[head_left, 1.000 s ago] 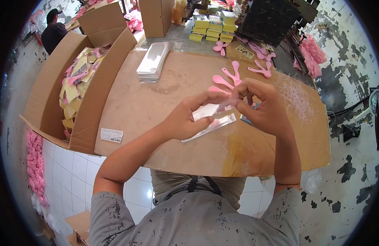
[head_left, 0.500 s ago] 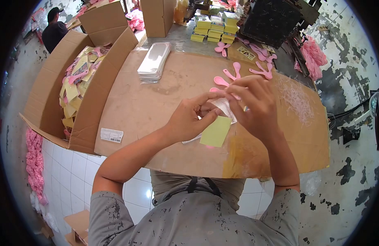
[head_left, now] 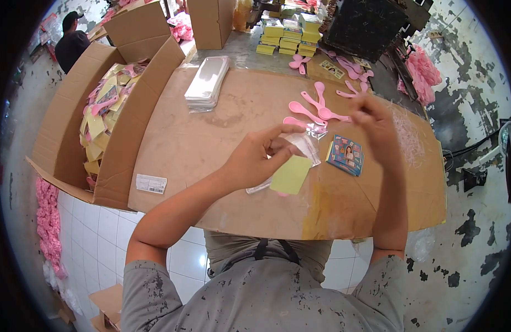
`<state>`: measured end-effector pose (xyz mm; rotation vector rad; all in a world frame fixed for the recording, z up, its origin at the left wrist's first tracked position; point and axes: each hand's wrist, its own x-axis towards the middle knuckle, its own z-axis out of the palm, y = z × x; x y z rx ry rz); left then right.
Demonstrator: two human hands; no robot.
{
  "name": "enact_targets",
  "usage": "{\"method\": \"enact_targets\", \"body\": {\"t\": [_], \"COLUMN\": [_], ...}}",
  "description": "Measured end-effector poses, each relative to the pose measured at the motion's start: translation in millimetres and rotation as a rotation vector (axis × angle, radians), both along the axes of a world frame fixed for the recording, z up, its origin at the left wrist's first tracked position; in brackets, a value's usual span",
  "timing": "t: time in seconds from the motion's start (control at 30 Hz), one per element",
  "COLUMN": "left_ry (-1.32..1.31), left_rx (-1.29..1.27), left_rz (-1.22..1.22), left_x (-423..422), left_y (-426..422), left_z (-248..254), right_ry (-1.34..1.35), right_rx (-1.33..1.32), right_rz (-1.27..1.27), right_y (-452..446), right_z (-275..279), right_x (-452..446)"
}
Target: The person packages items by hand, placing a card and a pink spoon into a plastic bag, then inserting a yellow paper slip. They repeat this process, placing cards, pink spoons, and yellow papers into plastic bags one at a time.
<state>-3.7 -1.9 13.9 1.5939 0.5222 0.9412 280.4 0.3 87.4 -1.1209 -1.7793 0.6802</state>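
My left hand (head_left: pixel 262 157) is closed in a pinch above the middle of the cardboard-covered table, holding a pale yellow-green card (head_left: pixel 291 176) that hangs from the fingers. Crinkled clear plastic bags (head_left: pixel 306 145) lie under and behind it. To the right, my right hand (head_left: pixel 372 124) is raised and smeared by motion, so its fingers and anything in them cannot be made out. Between the hands rests a small stack of printed blue cards (head_left: pixel 345 156). Several pink spoons (head_left: pixel 306 112) are spread just beyond my left hand.
At the left stands an open carton (head_left: pixel 120 138) of packed cards and spoons. Clear plastic sleeves (head_left: pixel 207 83) are stacked towards the back, near yellow card stacks (head_left: pixel 288 36). Thin clear strips (head_left: pixel 407 133) are heaped at right. A person (head_left: pixel 73 44) is at the far left.
My right hand has moved away from my left hand, to the right, uncovering the blue card stack. My left hand stays in place with the yellow-green card.
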Motion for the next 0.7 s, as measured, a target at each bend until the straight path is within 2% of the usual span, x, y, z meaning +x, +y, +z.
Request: {"method": "enact_targets", "body": {"t": [0.07, 0.17, 0.23, 0.43, 0.5, 0.57, 0.63, 0.7], "left_ry": [-0.039, -0.049, -0.041, -0.065, -0.067, -0.064, -0.040, -0.039], "left_rx": [-0.163, -0.142, -0.157, -0.145, -0.151, -0.154, -0.147, -0.140], "left_rz": [-0.028, 0.004, 0.015, -0.007, -0.012, -0.010, -0.009, -0.009], "left_x": [-3, -3, -2, 2, 4, 5, 4, 3], "left_y": [3, 4, 3, 7, 7, 9, 9, 8], "left_z": [3, 7, 9, 1, -1, -5, -4, -3], "right_ry": [0.344, -0.020, -0.264, -0.915, -0.350, -0.191, -0.044, 0.080], "right_rx": [-0.432, -0.296, -0.200, 0.422, -0.058, -0.287, -0.169, -0.261], "right_rz": [0.226, -0.226, -0.522, -0.722, -0.406, 0.053, 0.222, 0.256], "right_y": [-7, 4, 11, -11, -20, -30, -40, -36], "right_z": [11, -22, -40, -55, -34, -21, -28, -38], "right_x": [64, 160, 188, 158, 86, 31, -17, -34]}}
